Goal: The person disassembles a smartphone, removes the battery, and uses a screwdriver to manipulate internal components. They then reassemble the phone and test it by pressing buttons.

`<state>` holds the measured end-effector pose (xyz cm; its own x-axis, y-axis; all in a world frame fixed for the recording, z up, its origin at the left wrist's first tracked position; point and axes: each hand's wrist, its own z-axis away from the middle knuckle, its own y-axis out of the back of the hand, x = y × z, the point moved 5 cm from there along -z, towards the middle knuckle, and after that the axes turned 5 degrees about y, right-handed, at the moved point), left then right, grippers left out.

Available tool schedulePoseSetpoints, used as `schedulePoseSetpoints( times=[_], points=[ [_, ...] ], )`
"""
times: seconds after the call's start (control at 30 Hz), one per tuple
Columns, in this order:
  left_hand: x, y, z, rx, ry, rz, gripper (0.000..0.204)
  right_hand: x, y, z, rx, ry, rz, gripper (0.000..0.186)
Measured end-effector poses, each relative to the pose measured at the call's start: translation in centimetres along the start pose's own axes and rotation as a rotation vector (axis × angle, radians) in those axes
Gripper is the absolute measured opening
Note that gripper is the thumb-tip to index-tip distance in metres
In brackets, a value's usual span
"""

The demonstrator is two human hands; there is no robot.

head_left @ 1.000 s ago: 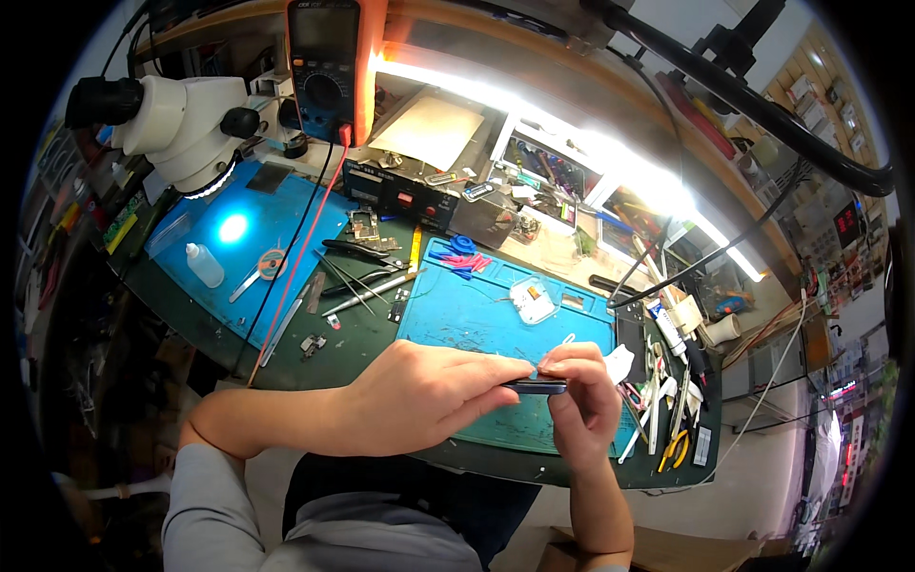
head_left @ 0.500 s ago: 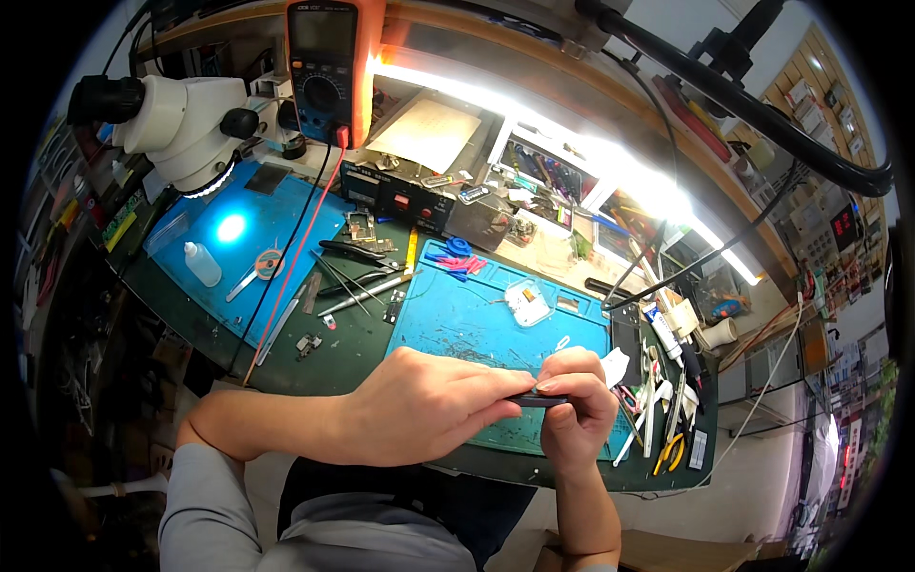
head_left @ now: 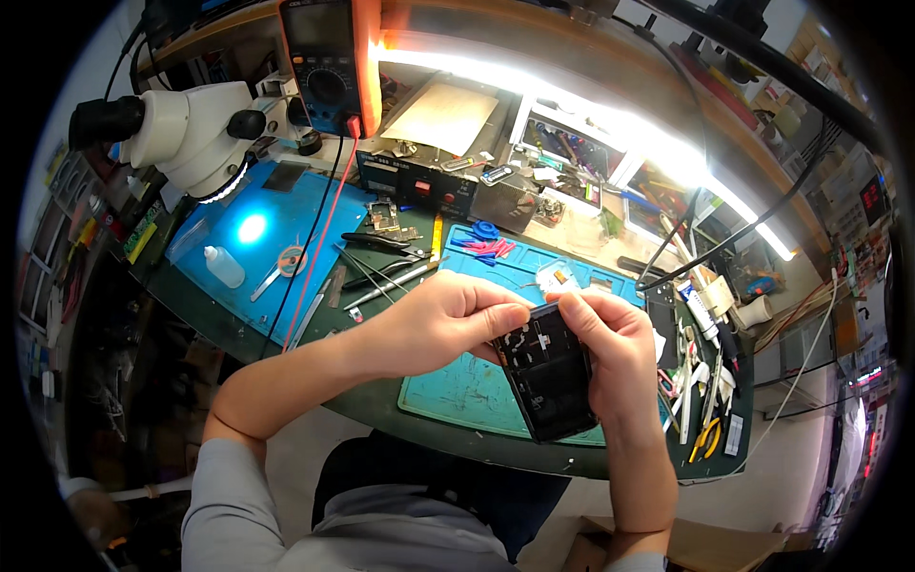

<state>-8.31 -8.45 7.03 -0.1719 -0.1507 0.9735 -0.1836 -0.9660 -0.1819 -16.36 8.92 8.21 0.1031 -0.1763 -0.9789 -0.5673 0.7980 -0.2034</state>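
An opened black phone (head_left: 545,386) is held upright and slightly tilted above the teal work mat (head_left: 457,386), showing dark inner parts and small silver fittings. My left hand (head_left: 448,324) is closed on its upper left corner, thumb pressed near the top edge. My right hand (head_left: 615,357) is wrapped round its right side, thumb at the top. Behind them on the mat lie a small clear container (head_left: 557,274) and blue and pink picks (head_left: 486,246).
A microscope (head_left: 191,133) lights a blue mat (head_left: 219,276) at left, near a dropper bottle (head_left: 227,269). A multimeter (head_left: 329,76) with hanging leads stands at back. Tools, including yellow-handled pliers (head_left: 707,439), crowd the right. A black arm (head_left: 782,67) and cables hang at upper right.
Both hands have risen and tipped the phone from edge-on to showing its black interior. My left hand has shifted to the upper corner, and the view has shifted slightly.
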Motion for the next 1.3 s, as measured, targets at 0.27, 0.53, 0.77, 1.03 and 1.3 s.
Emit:
schedulePoseSetpoints(
  times=[0.27,0.53,0.77,1.03,1.3],
  points=[
    [-2.9,0.9,-0.1,-0.161,0.178,0.215,0.046,3.7,1.0,-0.9,-0.025,-0.214,-0.109,0.022],
    [-3.8,1.2,-0.3,-0.138,0.196,0.216,0.042,4.7,1.3,-1.0,-0.056,-0.277,-0.154,0.023],
    [-4.2,1.4,-0.5,-0.049,0.244,0.181,0.041,5.1,1.9,-1.2,-0.091,-0.341,-0.032,0.032],
    [-4.2,2.0,-0.4,0.005,0.245,0.185,0.041,5.1,2.7,-1.1,-0.209,-0.287,0.124,0.032],
    [-3.7,1.8,-0.5,-0.046,0.178,0.08,0.042,4.0,1.8,-0.8,-0.211,-0.116,0.363,0.027]
  ],
)
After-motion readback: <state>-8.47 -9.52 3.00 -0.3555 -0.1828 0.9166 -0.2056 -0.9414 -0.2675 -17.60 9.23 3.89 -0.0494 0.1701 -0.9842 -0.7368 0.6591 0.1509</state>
